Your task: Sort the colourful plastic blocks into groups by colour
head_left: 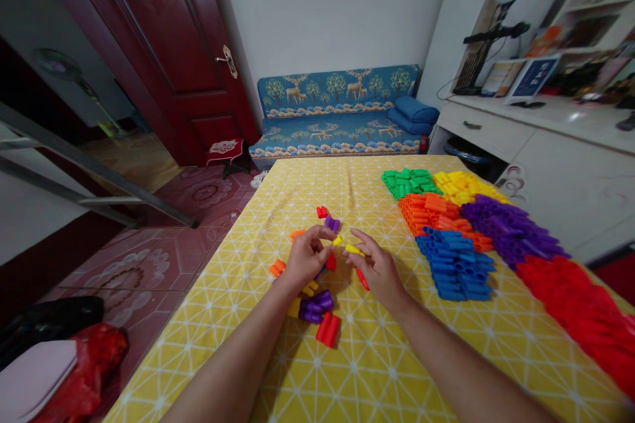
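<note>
Over the middle of the yellow patterned table, my left hand pinches a small yellow piece between thumb and fingertips. Facing it, my right hand holds another yellow piece with its fingers. A small gap separates the two pieces. Beneath and around the hands lie loose plastic pieces: a red one by the right hand, purple ones, a red pair nearer me, an orange one at left, and purple and red ones beyond.
Sorted piles cover the table's right side: green, yellow, orange, blue, purple and red. A blue sofa stands beyond the table, a white cabinet at right.
</note>
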`<act>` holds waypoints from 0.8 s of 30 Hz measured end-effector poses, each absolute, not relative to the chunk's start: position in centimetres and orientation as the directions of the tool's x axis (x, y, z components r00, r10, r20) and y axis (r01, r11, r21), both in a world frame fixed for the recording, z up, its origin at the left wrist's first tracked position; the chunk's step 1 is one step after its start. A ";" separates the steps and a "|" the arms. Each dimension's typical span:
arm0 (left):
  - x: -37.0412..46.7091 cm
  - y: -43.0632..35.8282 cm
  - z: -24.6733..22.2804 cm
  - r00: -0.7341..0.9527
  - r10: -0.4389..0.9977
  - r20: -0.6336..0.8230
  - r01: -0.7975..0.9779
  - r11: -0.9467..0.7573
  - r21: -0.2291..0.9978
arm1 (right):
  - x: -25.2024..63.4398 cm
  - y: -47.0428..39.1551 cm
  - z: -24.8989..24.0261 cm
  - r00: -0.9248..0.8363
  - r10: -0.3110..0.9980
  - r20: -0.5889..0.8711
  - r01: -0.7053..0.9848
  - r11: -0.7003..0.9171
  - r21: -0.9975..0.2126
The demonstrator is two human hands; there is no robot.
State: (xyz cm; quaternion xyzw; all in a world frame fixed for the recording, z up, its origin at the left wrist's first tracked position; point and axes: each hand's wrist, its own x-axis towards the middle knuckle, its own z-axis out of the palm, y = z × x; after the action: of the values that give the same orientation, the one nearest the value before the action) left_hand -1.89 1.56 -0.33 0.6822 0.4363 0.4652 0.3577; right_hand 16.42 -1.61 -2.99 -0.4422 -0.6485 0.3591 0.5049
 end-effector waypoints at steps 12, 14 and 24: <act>-1.1 0.6 -0.4 0.300 0.862 0.409 0.247 -0.484 0.839 | 16.1 -1.9 -2.2 -0.158 0.925 0.346 0.271 0.377 -0.885; -1.0 0.5 -0.5 0.308 0.845 0.438 0.282 -0.521 0.806 | 16.2 -1.9 -2.2 -0.150 0.918 0.368 0.279 0.396 -0.875; -1.1 -0.1 0.5 0.524 0.780 0.342 0.419 -0.585 0.694 | 16.5 -2.2 -1.8 0.086 0.944 0.317 0.117 0.307 -0.945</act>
State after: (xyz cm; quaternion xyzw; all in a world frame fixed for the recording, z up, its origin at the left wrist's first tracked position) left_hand -1.09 -0.07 0.46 0.8280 0.3620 0.3272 0.2762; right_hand 16.53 -2.24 -1.77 -0.4649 -0.5711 0.3615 0.5719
